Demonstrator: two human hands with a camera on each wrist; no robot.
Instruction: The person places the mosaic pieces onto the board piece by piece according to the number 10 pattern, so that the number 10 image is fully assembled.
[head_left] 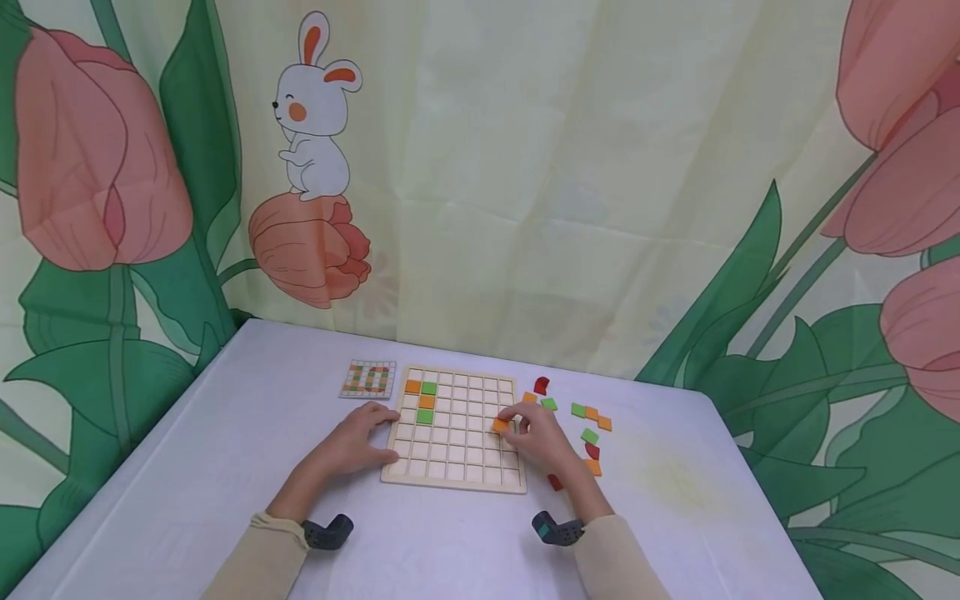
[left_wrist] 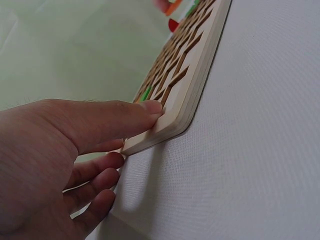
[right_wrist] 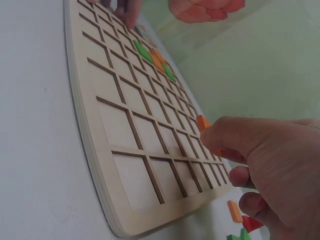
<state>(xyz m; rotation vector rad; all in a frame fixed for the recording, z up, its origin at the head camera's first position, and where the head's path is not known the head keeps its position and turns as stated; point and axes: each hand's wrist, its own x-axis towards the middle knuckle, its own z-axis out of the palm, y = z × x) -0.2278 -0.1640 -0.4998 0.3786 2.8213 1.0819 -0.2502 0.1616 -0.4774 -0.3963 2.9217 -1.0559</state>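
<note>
A wooden grid board [head_left: 456, 458] lies flat on the table. My left hand [head_left: 352, 444] is at its left edge; in the left wrist view the thumb [left_wrist: 152, 107] rests on the wooden border and the other fingers are by the board's side. Over the right-hand columns, my right hand [head_left: 538, 435] pinches an orange square tile [right_wrist: 202, 123] between thumb and fingers, the tile tilted above the grid. Two orange tiles [head_left: 413, 387] and two green tiles [head_left: 425, 416] sit in cells near the board's upper left.
A small card with a coloured grid pattern [head_left: 368, 379] lies beyond the board's left corner. Right of the board are scattered loose orange, green [head_left: 589, 436] and curved red pieces [head_left: 542, 385], some close by my right forearm. A printed curtain [head_left: 510, 167] hangs behind the table.
</note>
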